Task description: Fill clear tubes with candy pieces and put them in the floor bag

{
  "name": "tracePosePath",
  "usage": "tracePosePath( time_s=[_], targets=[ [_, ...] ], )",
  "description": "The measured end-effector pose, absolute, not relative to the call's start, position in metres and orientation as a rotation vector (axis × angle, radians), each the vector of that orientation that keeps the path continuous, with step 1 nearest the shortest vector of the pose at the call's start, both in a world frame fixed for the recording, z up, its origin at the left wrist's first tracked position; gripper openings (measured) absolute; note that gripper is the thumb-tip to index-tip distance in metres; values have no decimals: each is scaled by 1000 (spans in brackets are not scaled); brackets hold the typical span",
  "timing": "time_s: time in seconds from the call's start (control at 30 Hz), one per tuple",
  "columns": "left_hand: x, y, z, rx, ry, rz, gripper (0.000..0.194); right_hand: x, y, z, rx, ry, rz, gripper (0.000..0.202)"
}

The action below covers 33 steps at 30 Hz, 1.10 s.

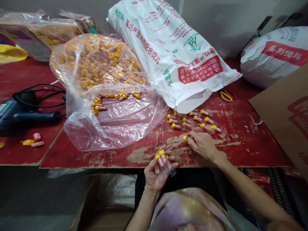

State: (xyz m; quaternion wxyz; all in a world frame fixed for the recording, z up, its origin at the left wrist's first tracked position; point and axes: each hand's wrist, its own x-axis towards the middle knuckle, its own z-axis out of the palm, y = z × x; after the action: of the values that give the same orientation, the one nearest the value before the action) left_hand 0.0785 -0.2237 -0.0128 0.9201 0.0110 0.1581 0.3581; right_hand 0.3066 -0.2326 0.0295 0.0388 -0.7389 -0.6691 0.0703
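Several small clear tubes (163, 159) with yellow caps and red-and-white contents lie in my left hand (154, 178), its fingers curled round them near the table's front edge. My right hand (202, 146) is on the table to the right, its fingers closed on another tube whose yellow cap (185, 138) sticks out to the left; the rest of that tube is hidden. Just beyond it, loose capped tubes (196, 119) lie in rough rows on the red table (149, 142). A large clear plastic bag (113, 128) full of yellow-capped pieces lies open to the left.
Behind stands a big white printed sack (178, 54); another white sack (276, 56) is at the right. Yellow-and-red-handled scissors (227, 95) lie near a cardboard box (286, 106). A dark corded power tool (29, 110) is at the left. Packaged bags (53, 33) stand at the back left.
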Motion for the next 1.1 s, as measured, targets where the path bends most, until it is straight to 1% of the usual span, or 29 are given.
tracePosePath(
  time_s=[0.13, 0.3, 0.43, 0.5, 0.57, 0.67, 0.77, 0.83, 1.0, 1.1],
  targets=[
    [83, -223, -11, 19, 335, 731, 58, 326, -229, 45, -2603, -2228, 330, 28],
    [87, -222, -10, -21, 395, 745, 57, 320, -218, 30, -2708, -2240, 340, 30],
    [88, -218, -13, -25, 397, 744, 50, 322, -218, 23, -2716, -2234, 364, 27],
    [88, -217, -15, -24, 389, 727, 45, 322, -223, 23, -2626, -2182, 361, 26],
    [87, -218, -17, -20, 376, 720, 38, 314, -231, 23, -2436, -2031, 363, 27],
    [85, -219, -20, -21, 348, 735, 32, 280, -242, 22, -2060, -1693, 419, 26],
    [83, -218, -24, -58, 362, 771, 28, 237, -242, 21, -1820, -1480, 516, 22],
    [80, -215, -28, -86, 390, 807, 30, 217, -238, 21, -1740, -1504, 503, 23],
    [71, -207, -33, -99, 397, 855, 37, 207, -228, 21, -1654, -1840, 192, 30],
    [72, -209, -30, -60, 383, 847, 42, 212, -228, 19, -1643, -1892, 219, 25]
  ],
)
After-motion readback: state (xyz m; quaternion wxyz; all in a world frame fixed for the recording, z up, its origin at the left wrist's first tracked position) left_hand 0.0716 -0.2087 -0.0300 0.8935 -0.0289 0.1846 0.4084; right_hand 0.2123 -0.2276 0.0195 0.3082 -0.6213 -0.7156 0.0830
